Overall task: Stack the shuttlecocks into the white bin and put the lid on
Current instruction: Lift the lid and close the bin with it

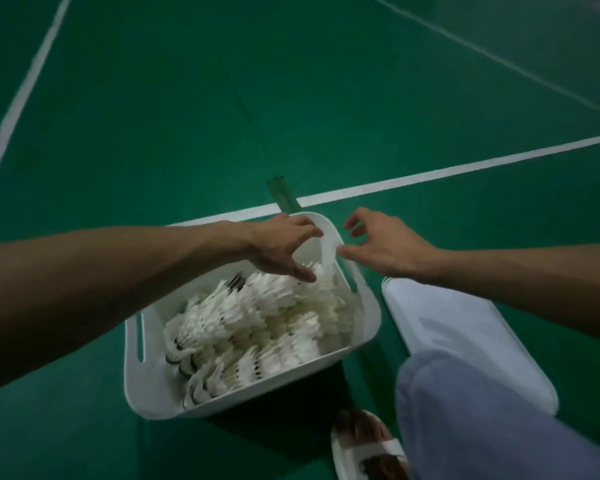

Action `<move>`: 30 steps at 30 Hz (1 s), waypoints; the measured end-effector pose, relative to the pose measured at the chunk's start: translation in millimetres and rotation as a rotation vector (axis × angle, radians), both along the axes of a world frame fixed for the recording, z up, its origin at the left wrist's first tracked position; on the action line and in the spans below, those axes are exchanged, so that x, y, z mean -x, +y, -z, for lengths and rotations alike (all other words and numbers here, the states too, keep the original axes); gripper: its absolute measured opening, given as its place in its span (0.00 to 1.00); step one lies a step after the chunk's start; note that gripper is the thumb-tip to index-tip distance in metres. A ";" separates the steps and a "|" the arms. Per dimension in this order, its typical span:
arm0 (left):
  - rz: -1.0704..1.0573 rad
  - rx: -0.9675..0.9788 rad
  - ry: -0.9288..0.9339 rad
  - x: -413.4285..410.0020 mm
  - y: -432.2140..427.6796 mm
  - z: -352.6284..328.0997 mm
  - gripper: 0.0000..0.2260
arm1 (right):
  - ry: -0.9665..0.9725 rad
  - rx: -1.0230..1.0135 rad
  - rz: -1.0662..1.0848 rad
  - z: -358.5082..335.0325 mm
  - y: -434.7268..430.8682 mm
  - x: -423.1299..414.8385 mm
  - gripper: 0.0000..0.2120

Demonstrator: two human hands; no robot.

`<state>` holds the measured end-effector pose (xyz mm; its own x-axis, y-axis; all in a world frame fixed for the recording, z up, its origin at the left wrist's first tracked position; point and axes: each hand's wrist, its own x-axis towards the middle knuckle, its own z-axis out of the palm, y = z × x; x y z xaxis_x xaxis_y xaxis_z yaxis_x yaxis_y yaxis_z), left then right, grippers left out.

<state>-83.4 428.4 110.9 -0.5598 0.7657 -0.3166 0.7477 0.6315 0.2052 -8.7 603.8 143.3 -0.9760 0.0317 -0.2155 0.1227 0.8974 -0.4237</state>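
Note:
The white bin (146,382) stands on the green floor in front of me, filled with several rows of stacked white shuttlecocks (257,327). My left hand (284,247) hovers over the bin's far end, fingers spread, thumb near the top shuttlecocks, holding nothing. My right hand (385,247) is open just beyond the bin's far right corner, its thumb close to the rim. The white lid (465,327) lies flat on the floor to the right of the bin, partly hidden by my knee.
White court lines (430,174) cross the green floor beyond the bin. A strip of greenish tape (283,195) lies just behind the bin. My leg in light trousers (482,410) and a foot in a white sandal (364,441) are at the lower right.

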 end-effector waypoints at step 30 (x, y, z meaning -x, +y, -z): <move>0.060 0.175 -0.140 3.9 319.8 186.1 0.43 | -0.320 0.275 1.220 199.2 209.2 -206.3 0.36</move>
<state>-87.3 748.2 -75.2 -0.4562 0.7227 -0.5192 0.7570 0.6219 0.2005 197.6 813.1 -55.9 -0.2514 0.7791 -0.5743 0.9266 0.0223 -0.3754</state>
